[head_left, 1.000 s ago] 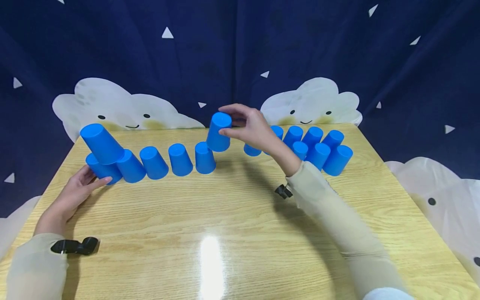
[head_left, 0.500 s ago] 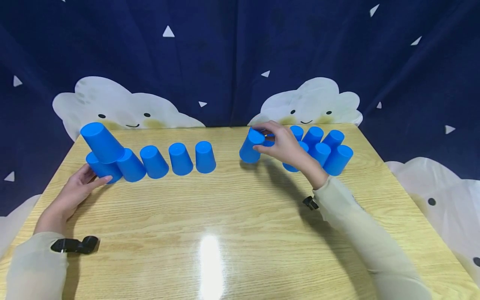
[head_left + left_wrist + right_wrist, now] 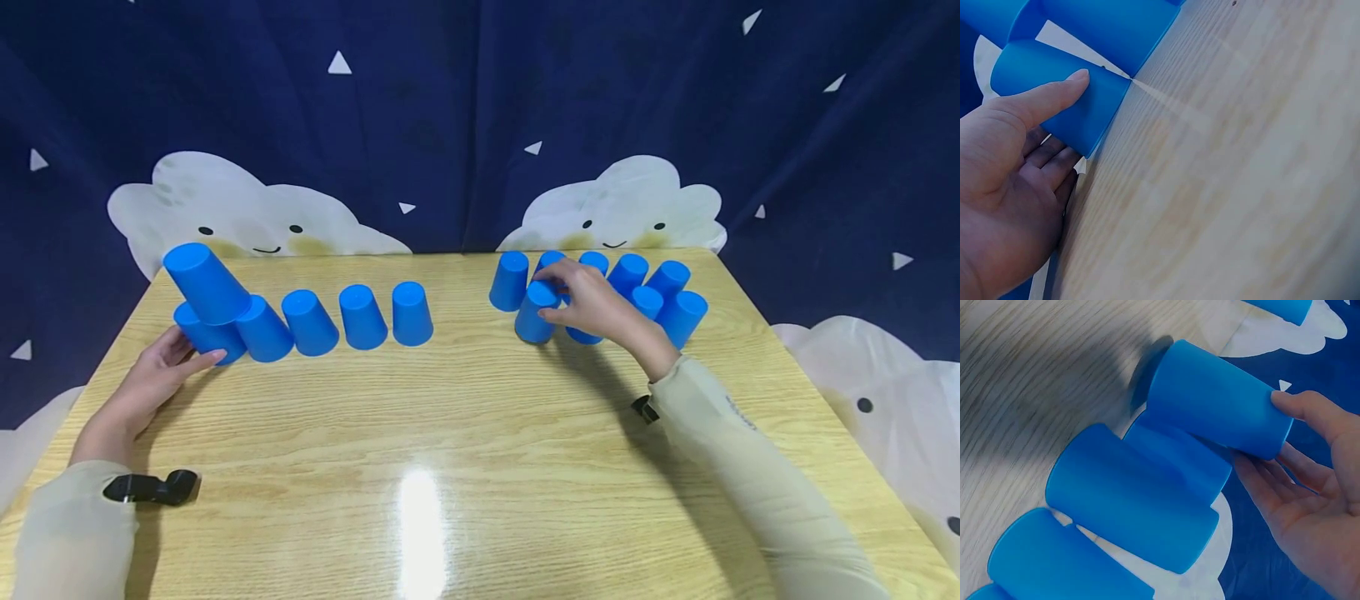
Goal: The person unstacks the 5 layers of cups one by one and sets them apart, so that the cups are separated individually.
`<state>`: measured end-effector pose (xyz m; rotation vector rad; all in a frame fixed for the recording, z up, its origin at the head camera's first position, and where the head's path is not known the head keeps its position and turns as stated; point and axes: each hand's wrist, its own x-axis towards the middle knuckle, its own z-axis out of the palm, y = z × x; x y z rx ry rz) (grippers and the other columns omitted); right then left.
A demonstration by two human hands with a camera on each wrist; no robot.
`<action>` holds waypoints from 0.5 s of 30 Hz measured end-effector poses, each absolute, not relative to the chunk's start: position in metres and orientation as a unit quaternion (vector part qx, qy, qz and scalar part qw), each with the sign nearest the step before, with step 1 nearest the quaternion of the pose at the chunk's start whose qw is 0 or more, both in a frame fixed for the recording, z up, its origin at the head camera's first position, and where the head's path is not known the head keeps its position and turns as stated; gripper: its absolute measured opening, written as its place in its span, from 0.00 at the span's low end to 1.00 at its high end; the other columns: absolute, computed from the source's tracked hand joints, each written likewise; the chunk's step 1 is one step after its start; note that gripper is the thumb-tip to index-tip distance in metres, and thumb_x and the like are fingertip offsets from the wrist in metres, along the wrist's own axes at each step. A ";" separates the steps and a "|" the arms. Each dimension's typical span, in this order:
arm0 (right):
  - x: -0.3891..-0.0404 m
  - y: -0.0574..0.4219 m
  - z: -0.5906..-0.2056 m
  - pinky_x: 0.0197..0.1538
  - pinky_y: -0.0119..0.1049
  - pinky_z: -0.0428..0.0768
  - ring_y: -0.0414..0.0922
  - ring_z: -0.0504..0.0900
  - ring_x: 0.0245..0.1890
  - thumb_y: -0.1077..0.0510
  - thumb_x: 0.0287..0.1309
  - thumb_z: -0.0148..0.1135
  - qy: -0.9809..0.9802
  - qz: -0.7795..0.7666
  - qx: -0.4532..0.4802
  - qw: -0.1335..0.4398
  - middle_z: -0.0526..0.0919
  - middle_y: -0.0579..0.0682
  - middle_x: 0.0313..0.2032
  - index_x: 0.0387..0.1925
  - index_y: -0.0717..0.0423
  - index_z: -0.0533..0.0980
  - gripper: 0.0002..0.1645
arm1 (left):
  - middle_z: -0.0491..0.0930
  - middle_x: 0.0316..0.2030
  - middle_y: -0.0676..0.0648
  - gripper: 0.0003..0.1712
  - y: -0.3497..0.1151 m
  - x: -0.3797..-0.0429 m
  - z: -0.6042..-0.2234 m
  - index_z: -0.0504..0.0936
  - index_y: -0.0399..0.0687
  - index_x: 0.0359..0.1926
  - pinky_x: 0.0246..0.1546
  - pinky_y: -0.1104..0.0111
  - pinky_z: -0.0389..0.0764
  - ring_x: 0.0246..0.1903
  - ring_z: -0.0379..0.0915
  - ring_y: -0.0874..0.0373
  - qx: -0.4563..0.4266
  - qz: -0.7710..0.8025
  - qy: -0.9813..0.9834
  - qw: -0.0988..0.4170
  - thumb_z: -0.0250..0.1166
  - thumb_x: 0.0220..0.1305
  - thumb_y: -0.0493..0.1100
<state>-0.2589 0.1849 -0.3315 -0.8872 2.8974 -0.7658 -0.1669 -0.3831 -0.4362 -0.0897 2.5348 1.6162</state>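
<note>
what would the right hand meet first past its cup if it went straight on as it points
Likely the leftmost blue cup in the right group's back row, beyond the held cup; depth is unclear, so the right hand might pass in front.

Readable words, numbers or brands: none that I can make out.
Right sleeve [image 3: 787, 492]: a small dark marking [image 3: 740, 413] at about four o'clock in the head view, along the upper edge of the forearm; it looks like print, but is too small and blurred to read.
Curtain [image 3: 420, 108]: picture signs only, at twelve o'clock; white triangles, one [image 3: 340, 63] at eleven, and smiling clouds, one [image 3: 247, 196] at ten, another [image 3: 630, 196] at two.
</note>
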 end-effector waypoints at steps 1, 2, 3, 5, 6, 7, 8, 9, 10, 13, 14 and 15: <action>-0.259 0.186 -0.332 0.53 0.48 0.79 0.54 0.79 0.49 0.61 0.54 0.72 0.928 -0.241 -0.285 0.011 0.79 0.60 0.51 0.56 0.66 0.75 0.29 | 0.32 0.75 0.33 0.46 -0.383 -0.167 -0.436 0.30 0.54 0.78 0.67 0.37 0.37 0.73 0.27 0.35 -0.029 0.536 0.841 0.067 0.53 0.75 0.51; -0.260 0.187 -0.332 0.53 0.48 0.79 0.54 0.79 0.49 0.61 0.55 0.72 0.928 -0.238 -0.286 0.016 0.79 0.60 0.51 0.56 0.66 0.75 0.28 | 0.32 0.75 0.34 0.46 -0.383 -0.167 -0.436 0.30 0.54 0.78 0.67 0.37 0.37 0.73 0.27 0.35 -0.029 0.536 0.841 0.066 0.53 0.75 0.51; -0.260 0.188 -0.333 0.54 0.48 0.79 0.54 0.78 0.49 0.61 0.55 0.72 0.929 -0.235 -0.286 0.021 0.79 0.60 0.51 0.56 0.66 0.75 0.28 | 0.32 0.75 0.34 0.46 -0.383 -0.166 -0.436 0.30 0.54 0.78 0.67 0.37 0.37 0.73 0.27 0.35 -0.030 0.536 0.841 0.065 0.53 0.75 0.51; -0.261 0.190 -0.333 0.54 0.49 0.79 0.54 0.78 0.50 0.61 0.56 0.71 0.931 -0.227 -0.284 0.030 0.79 0.60 0.52 0.57 0.67 0.75 0.28 | 0.32 0.75 0.34 0.46 -0.383 -0.166 -0.436 0.30 0.55 0.78 0.67 0.38 0.37 0.73 0.27 0.36 -0.030 0.536 0.841 0.065 0.53 0.75 0.51; -0.262 0.191 -0.333 0.55 0.49 0.78 0.55 0.78 0.51 0.61 0.56 0.71 0.933 -0.223 -0.281 0.033 0.79 0.60 0.52 0.57 0.67 0.75 0.28 | 0.32 0.75 0.34 0.46 -0.383 -0.166 -0.437 0.30 0.55 0.78 0.67 0.37 0.37 0.73 0.28 0.36 -0.029 0.537 0.841 0.065 0.53 0.75 0.51; -0.262 0.192 -0.333 0.55 0.50 0.78 0.55 0.78 0.52 0.61 0.56 0.71 0.935 -0.219 -0.277 0.037 0.79 0.61 0.53 0.57 0.67 0.75 0.29 | 0.32 0.75 0.34 0.46 -0.383 -0.166 -0.437 0.30 0.55 0.78 0.67 0.37 0.37 0.73 0.28 0.35 -0.029 0.537 0.840 0.065 0.53 0.75 0.51; -0.262 0.192 -0.333 0.56 0.50 0.78 0.55 0.78 0.53 0.60 0.55 0.72 0.937 -0.214 -0.273 0.039 0.78 0.61 0.54 0.58 0.67 0.74 0.29 | 0.32 0.75 0.34 0.47 -0.383 -0.166 -0.437 0.30 0.55 0.78 0.67 0.38 0.37 0.73 0.28 0.35 -0.030 0.536 0.841 0.065 0.53 0.75 0.51; -0.263 0.193 -0.333 0.57 0.51 0.77 0.56 0.77 0.53 0.60 0.55 0.72 0.939 -0.210 -0.269 0.041 0.78 0.61 0.54 0.58 0.67 0.74 0.30 | 0.32 0.75 0.34 0.47 -0.383 -0.166 -0.437 0.30 0.55 0.78 0.67 0.38 0.37 0.73 0.27 0.35 -0.030 0.536 0.841 0.066 0.53 0.75 0.51; -0.263 0.194 -0.332 0.57 0.51 0.77 0.56 0.77 0.54 0.60 0.55 0.72 0.941 -0.205 -0.266 0.042 0.78 0.61 0.54 0.58 0.67 0.74 0.30 | 0.32 0.75 0.34 0.47 -0.383 -0.166 -0.437 0.30 0.55 0.77 0.67 0.38 0.37 0.73 0.27 0.35 -0.031 0.537 0.841 0.067 0.53 0.75 0.51; -0.264 0.196 -0.331 0.57 0.52 0.77 0.57 0.77 0.54 0.60 0.54 0.73 0.945 -0.194 -0.262 0.038 0.78 0.62 0.53 0.58 0.67 0.74 0.31 | 0.32 0.75 0.34 0.47 -0.383 -0.166 -0.437 0.30 0.55 0.77 0.67 0.37 0.37 0.73 0.28 0.35 -0.031 0.536 0.841 0.068 0.53 0.75 0.51; -0.264 0.198 -0.331 0.57 0.52 0.77 0.57 0.77 0.53 0.60 0.54 0.73 0.945 -0.191 -0.262 0.035 0.78 0.62 0.53 0.57 0.67 0.75 0.30 | 0.32 0.75 0.34 0.47 -0.383 -0.167 -0.436 0.30 0.55 0.77 0.67 0.37 0.37 0.73 0.28 0.35 -0.031 0.536 0.841 0.068 0.53 0.75 0.51; -0.264 0.198 -0.331 0.57 0.51 0.78 0.57 0.77 0.53 0.60 0.54 0.73 0.946 -0.189 -0.263 0.033 0.79 0.62 0.52 0.57 0.68 0.75 0.30 | 0.32 0.75 0.34 0.46 -0.383 -0.167 -0.436 0.30 0.55 0.77 0.67 0.37 0.37 0.73 0.28 0.35 -0.030 0.537 0.840 0.068 0.53 0.75 0.51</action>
